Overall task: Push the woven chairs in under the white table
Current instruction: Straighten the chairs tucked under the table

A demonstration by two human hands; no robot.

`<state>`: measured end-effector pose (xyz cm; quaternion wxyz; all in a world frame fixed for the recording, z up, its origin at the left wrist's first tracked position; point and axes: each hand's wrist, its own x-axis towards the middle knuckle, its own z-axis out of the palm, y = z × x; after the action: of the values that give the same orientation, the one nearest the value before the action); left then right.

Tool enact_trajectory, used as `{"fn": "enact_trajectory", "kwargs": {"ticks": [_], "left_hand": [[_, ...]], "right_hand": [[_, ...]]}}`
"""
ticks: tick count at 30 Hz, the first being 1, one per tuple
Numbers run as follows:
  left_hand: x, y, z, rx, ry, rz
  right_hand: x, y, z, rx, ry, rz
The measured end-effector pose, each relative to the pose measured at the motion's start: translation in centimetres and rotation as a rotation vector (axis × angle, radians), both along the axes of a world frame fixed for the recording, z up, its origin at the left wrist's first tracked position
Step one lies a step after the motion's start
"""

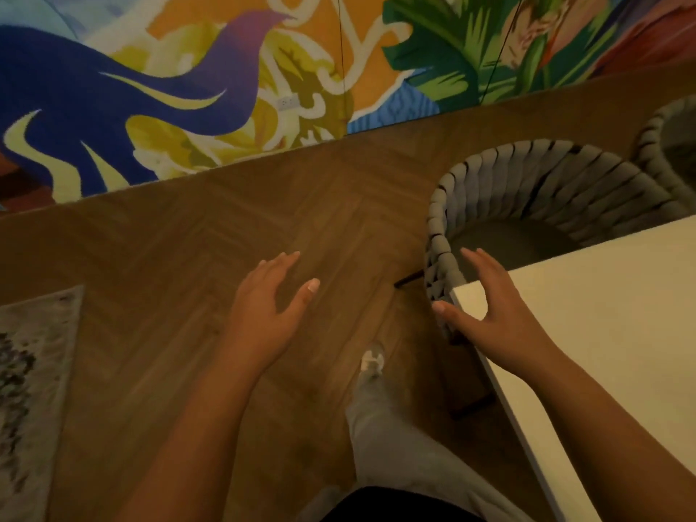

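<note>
A grey woven chair [534, 182] with a rounded back stands at the far corner of the white table [610, 333]; its seat reaches partly under the tabletop. A second woven chair [663, 152] shows at the right edge, cut off by the frame. My right hand [486, 314] hovers over the table's corner, fingers spread and straight, close to the near chair's woven side. My left hand [267, 307] is held out over the floor, fingers relaxed, touching nothing.
Herringbone wood floor [263, 220] stretches to a wall with a colourful bird-and-leaf mural [188, 88]. A patterned rug [30, 389] lies at the left. My leg and white shoe [373, 359] are beside the table's dark leg [470, 401].
</note>
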<state>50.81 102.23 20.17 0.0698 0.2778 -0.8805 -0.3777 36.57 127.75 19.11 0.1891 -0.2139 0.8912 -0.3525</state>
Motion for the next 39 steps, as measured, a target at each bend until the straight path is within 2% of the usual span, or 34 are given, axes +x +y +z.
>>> {"fn": "enact_trajectory", "kwargs": {"ticks": [10, 15, 22, 28, 33, 39], "left_hand": [[-20.3, -10.8, 2.9, -0.122, 0.032, -0.193], [-29.1, -14.5, 2.5, -0.127, 0.024, -0.294], [-43.0, -20.7, 0.8, -0.138, -0.032, -0.507], [-55.3, -25.5, 0.7, -0.18, -0.022, -0.758], [-63.9, -27.5, 0.4, -0.228, 0.05, -0.935], [-74.3, -24.2, -0.2, -0.241, 0.065, -1.13]], "right_hand": [[-16.2, -8.8, 1.1, 0.003, 0.047, -0.143], [-22.3, -11.4, 0.4, 0.032, 0.023, -0.232], [-30.6, -16.9, -1.4, 0.063, 0.004, -0.444], [-36.7, -22.6, -1.7, 0.007, 0.007, -0.686], [-40.7, -25.4, -2.2, 0.021, -0.07, -0.817], [-46.2, -25.2, -2.8, 0.052, -0.12, -0.976]]}}
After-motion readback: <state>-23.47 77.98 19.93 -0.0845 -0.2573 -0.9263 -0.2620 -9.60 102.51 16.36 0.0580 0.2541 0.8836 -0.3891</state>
